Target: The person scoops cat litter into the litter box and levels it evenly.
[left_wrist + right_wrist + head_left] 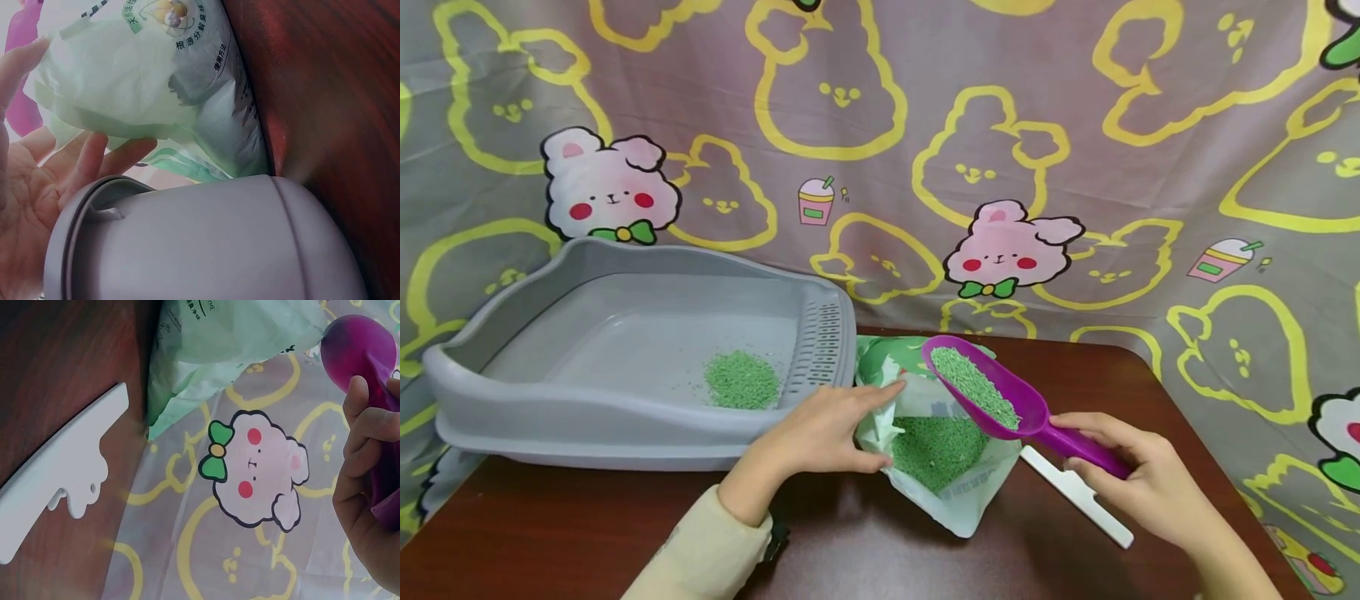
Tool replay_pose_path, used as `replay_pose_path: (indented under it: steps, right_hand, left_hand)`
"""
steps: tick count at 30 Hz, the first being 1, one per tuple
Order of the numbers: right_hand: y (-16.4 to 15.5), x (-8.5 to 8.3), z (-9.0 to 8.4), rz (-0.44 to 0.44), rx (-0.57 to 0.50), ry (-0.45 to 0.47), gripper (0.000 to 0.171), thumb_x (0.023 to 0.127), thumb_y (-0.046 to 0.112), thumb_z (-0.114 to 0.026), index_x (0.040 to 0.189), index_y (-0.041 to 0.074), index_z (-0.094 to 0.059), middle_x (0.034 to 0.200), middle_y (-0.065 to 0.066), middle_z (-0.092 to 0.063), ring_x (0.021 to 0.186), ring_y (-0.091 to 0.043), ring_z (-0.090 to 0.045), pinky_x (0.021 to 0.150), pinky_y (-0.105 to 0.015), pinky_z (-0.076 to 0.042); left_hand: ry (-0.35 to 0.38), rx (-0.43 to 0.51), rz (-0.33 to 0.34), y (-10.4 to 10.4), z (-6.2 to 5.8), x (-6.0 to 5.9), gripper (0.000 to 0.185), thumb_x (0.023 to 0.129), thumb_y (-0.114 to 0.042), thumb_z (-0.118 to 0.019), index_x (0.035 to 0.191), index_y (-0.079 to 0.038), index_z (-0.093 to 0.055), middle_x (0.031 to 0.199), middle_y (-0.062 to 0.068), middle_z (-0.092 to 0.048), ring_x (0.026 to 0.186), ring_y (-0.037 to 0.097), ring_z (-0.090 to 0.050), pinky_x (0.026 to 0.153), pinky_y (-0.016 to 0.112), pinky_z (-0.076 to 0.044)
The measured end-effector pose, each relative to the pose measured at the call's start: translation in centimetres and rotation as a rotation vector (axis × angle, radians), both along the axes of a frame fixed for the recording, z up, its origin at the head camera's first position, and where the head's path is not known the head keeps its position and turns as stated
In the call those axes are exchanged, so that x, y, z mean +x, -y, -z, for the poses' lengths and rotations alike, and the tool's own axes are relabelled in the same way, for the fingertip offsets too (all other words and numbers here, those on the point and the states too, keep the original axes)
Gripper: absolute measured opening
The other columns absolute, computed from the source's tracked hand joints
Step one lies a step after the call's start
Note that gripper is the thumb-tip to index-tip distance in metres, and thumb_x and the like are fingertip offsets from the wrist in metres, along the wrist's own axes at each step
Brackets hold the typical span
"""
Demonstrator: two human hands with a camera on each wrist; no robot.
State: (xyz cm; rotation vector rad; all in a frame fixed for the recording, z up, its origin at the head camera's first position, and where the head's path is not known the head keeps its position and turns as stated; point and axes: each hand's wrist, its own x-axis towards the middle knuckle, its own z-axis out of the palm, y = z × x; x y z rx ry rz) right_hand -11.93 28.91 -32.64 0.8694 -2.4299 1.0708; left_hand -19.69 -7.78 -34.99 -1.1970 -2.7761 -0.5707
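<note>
In the head view my right hand (1157,479) grips the handle of a purple scoop (1037,408), raised over a bag and tilted. Green pellets (973,387) fill much of its bowl. Below it, the pale green-and-white bag (966,508) stands with its mouth wide, more pellets inside. My left hand (827,429) is at the bag's left rim, fingers spread and touching it. The left wrist view shows that hand (37,181) against the bag's side (119,75), between it and a grey tray (187,237). The right wrist view shows the right hand's fingers (362,444) curled round the handle.
The grey high-walled tray (617,425) stands on the left of the brown table (842,558), with a small heap of green pellets (741,379) near its slotted right end. A white flat scraper (1078,496) lies right of the bag. Behind hangs a patterned cloth (880,192).
</note>
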Motion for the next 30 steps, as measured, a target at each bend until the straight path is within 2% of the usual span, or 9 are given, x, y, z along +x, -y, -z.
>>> replay_pose_path:
  steps: [4, 12, 19, 27, 30]
  right_hand:
    - [0.1, -0.7, -0.1, 0.003, -0.014, 0.056, 0.055, 0.073, -0.017, -0.074, 0.122, 0.008, -0.066, 0.082, 0.014, -0.071, 0.059, -0.003, -0.059, 0.046, -0.017, -0.048]
    - [0.2, -2.4, -0.5, -0.051, -0.064, 0.127, 0.049, 0.078, -0.015, -0.071, 0.122, 0.006, -0.065, 0.077, 0.009, -0.070, 0.050, -0.005, -0.057, 0.040, -0.021, -0.044]
    - [0.4, -3.7, -1.0, 0.006, -0.011, 0.131, 0.046, 0.079, -0.008, -0.076, 0.119, 0.012, -0.067, 0.070, 0.008, -0.064, 0.047, -0.005, -0.050, 0.041, -0.021, -0.042]
    - [0.7, -5.4, -1.5, -0.020, 0.021, 0.166, 0.042, 0.083, -0.003, -0.075, 0.120, 0.015, -0.067, 0.066, 0.004, -0.061, 0.044, -0.006, -0.047, 0.039, -0.023, -0.041]
    - [0.9, -6.1, -1.8, -0.048, 0.018, 0.175, 0.042, 0.083, -0.004, -0.074, 0.121, 0.013, -0.067, 0.067, 0.004, -0.062, 0.044, -0.007, -0.047, 0.038, -0.024, -0.040]
  left_hand:
    - [0.004, 0.000, 0.004, 0.0, 0.0, 0.0, 0.093, 0.077, -0.054, -0.076, 0.154, -0.018, -0.038, 0.142, 0.008, -0.059, 0.070, 0.006, -0.053, 0.073, 0.028, -0.050]
    - [-0.001, 0.003, -0.004, 0.0, 0.1, 0.0, 0.093, 0.077, -0.054, -0.076, 0.154, -0.018, -0.039, 0.142, 0.008, -0.059, 0.091, 0.013, -0.065, 0.084, 0.035, -0.055]
    - [-0.002, 0.003, -0.004, 0.0, 0.1, 0.1, 0.093, 0.077, -0.054, -0.076, 0.154, -0.018, -0.039, 0.142, 0.007, -0.060, 0.095, 0.015, -0.066, 0.085, 0.036, -0.055]
    - [-0.014, 0.010, 0.003, 0.0, 0.1, 0.1, 0.093, 0.076, -0.054, -0.076, 0.153, -0.017, -0.040, 0.141, 0.007, -0.060, 0.093, 0.013, -0.064, 0.084, 0.035, -0.055]
    - [-0.017, 0.009, 0.007, 0.0, 0.2, 0.1, 0.093, 0.076, -0.054, -0.076, 0.153, -0.017, -0.040, 0.141, 0.007, -0.060, 0.095, 0.013, -0.065, 0.086, 0.036, -0.055]
